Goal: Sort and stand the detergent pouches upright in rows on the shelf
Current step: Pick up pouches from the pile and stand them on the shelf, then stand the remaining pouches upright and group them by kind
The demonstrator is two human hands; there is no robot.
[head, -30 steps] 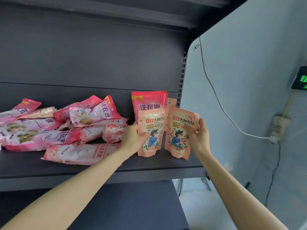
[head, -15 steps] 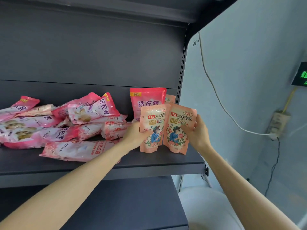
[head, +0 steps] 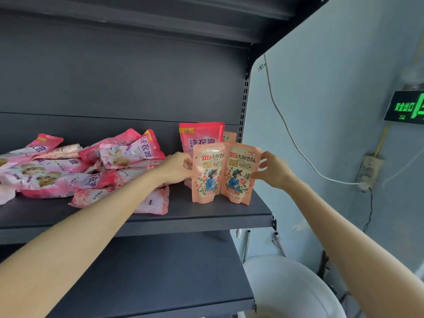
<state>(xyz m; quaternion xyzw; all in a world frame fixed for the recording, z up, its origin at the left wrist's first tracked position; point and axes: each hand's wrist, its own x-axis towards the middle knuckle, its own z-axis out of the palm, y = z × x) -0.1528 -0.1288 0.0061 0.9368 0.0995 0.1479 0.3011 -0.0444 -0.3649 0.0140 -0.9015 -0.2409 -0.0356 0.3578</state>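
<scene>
Two peach pouches stand upright side by side on the shelf (head: 218,215), directly in front of the tall pink pouch (head: 202,136) that stands at the back. The left peach pouch (head: 207,177) covers the lower part of the tall pink pouch. The right peach pouch (head: 241,175) is in front of it and to its right, and its left edge overlaps the left peach pouch a little. The left hand (head: 176,168) is low at the left of the tall pink pouch. Its fingers are bent and meet the left edge of the left peach pouch, but whether they pinch it or only touch it I cannot tell. The right hand (head: 274,171) is to the right of the tall pink pouch, its fingers (head: 263,157) spread apart, with the tips at the right edge of the right peach pouch and not closed on it. A third peach pouch (head: 230,136) shows only its top, just right of the tall pink pouch. To the left of the tall pink pouch a pile of pink pouches (head: 91,171) lies flat. Far to its right, on the pale wall, a white cable (head: 286,131) runs down to a socket (head: 369,171), and a green lit sign (head: 406,106) hangs above.
</scene>
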